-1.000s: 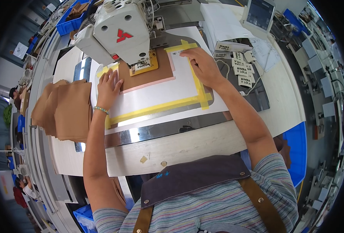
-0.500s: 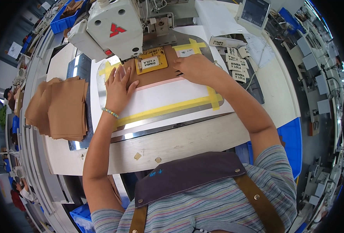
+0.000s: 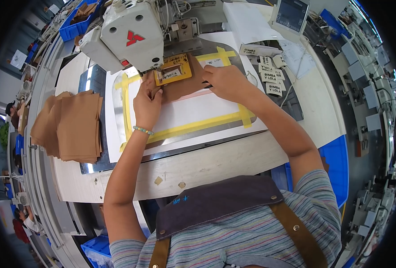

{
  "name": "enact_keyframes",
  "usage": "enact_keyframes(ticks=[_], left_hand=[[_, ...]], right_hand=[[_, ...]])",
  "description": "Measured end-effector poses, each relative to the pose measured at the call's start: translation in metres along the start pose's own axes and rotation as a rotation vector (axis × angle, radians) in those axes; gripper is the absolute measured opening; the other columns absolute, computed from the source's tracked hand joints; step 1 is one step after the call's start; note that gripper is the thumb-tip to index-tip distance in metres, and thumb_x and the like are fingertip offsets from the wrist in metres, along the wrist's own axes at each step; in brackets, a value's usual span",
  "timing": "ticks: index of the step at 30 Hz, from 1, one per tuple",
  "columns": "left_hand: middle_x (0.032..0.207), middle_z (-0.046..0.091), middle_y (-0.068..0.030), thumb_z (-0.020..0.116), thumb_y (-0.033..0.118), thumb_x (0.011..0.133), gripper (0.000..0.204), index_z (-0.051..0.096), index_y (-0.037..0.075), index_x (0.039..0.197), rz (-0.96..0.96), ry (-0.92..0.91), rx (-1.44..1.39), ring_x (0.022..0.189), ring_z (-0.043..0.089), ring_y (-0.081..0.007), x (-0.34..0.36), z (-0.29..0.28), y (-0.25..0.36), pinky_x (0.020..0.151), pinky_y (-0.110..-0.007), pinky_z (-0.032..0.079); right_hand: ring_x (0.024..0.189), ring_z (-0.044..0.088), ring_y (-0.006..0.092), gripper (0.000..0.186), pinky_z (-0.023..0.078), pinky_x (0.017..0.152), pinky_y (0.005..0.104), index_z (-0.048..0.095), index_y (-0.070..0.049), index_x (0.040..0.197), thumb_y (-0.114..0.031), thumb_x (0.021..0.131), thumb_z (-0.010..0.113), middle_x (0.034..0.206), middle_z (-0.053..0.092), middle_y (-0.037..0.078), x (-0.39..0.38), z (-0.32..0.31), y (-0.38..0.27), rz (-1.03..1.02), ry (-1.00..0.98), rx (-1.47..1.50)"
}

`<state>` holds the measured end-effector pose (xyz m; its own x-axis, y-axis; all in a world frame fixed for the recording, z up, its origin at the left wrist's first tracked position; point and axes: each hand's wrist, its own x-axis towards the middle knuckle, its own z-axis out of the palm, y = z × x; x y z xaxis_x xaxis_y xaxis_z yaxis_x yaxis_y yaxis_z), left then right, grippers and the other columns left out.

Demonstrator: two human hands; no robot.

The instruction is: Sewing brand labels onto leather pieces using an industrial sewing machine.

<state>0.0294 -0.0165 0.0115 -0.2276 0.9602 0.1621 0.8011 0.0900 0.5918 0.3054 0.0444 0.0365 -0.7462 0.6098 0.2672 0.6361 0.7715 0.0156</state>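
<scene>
Holding a brown sheet [image 3: 178, 92] under the yellow frame [image 3: 186, 68], beside the sewing machine [image 3: 132, 41].
Fingers of the left hand [image 3: 147, 106] and right hand [image 3: 230, 82] pinch the sheet's edges; if one pulls harder, it could twist or crease.

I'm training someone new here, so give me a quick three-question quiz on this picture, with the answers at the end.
1. True or false: the yellow frame is over the brown sheet.
2. Which lies on the left side of the table? A: the brown stack; B: the pale labels.
3. Fill in: just behind the left hand, the wrist wears a beaded ____.

Key: 1 true; 2 A; 3 bracelet.
</scene>
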Motion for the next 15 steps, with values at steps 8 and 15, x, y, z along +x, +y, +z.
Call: enact_keyframes(ticks=[8,15], left_hand=[[0.102,0.07,-0.0004,0.074,0.01,0.098,0.048,0.055,0.003,0.142,-0.368,-0.285,-1.169,0.075,0.059,-0.0064,-0.06,-0.005,0.049,0.067,-0.023,0.049],[0.124,0.065,-0.0036,0.053,-0.008,0.094,0.045,0.062,0.0,0.137,-0.144,0.04,-1.012,0.11,0.058,-0.0073,-0.118,-0.078,-0.003,0.097,-0.024,0.048]], right_hand=[[0.095,0.073,0.0251,0.017,0.059,0.073,0.0407,0.07,-0.008,0.101,-0.02,0.089,0.073,0.105,0.068,0.006,-0.002,0.006,-0.018,-0.058,0.106,0.085],[0.095,0.072,0.0301,0.032,0.058,0.078,0.0423,0.069,-0.008,0.112,-0.034,0.094,0.072,0.107,0.07,0.009,-0.012,-0.034,-0.036,0.017,-0.147,0.273]])
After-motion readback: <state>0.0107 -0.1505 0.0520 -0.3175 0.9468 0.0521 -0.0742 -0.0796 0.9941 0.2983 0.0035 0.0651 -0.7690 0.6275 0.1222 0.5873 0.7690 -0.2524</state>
